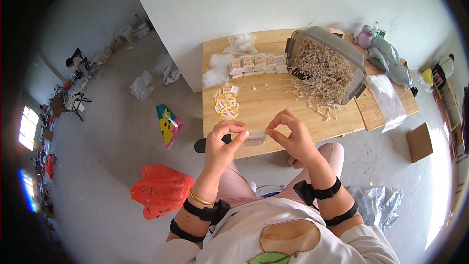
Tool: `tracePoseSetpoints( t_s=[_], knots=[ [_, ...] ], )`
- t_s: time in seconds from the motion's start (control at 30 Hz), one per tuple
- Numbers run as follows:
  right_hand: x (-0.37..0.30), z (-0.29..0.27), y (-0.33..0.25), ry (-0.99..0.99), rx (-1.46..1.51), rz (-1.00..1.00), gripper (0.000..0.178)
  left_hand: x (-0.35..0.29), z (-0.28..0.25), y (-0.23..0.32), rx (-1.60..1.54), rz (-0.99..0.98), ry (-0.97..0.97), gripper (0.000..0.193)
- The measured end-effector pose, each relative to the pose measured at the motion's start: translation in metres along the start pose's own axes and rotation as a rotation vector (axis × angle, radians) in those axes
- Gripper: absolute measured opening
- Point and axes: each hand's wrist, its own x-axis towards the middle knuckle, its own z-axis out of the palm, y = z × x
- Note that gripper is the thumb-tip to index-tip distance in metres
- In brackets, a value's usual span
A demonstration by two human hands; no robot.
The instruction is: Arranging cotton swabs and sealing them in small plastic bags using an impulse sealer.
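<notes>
My left hand (pixel 225 143) pinches the left end of a small clear plastic packet (pixel 255 138), held just above the table's near edge. At its upper right corner, the thumb and fingertips of my right hand (pixel 291 133) are closed on the same packet. Whether anything lies inside it is too small to tell. Beyond my left hand is a loose pile of yellow and white printed cards (pixel 227 102). Farther back stand rows of small filled packs (pixel 257 63) with similar labels. Thin sticks that look like cotton swabs (pixel 325 71) spill from a tipped grey plastic bin (pixel 359 58).
The wooden table (pixel 278 112) carries clear plastic bags (pixel 242 43) at its back left. A grey bag (pixel 388 61) and a clear sheet (pixel 386 100) lie at the right. On the floor are a red bag (pixel 161 190), a cardboard box (pixel 420 143) and a silvery bag (pixel 376 205).
</notes>
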Motion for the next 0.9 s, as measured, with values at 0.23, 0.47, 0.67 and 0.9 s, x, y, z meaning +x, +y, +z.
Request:
tracePoseSetpoints(
  t_s=[0.23,0.47,0.67,0.9],
  knots=[
    [-0.002,-0.003,0.004,-0.010,-0.010,0.058,0.013,0.001,-0.001,-0.003,-0.019,-0.055,0.008,0.013],
    [-0.005,-0.002,0.007,-0.003,-0.010,0.079,0.015,-0.003,0.006,0.003,-0.218,-0.176,-0.009,0.012],
    [-0.011,0.010,0.023,0.022,0.258,0.176,0.013,-0.002,0.006,-0.005,-0.227,-0.170,0.006,0.015],
    [-0.010,0.024,0.024,-0.013,0.465,0.265,0.009,-0.002,0.010,-0.002,-0.273,-0.189,-0.026,0.014]
  ],
)
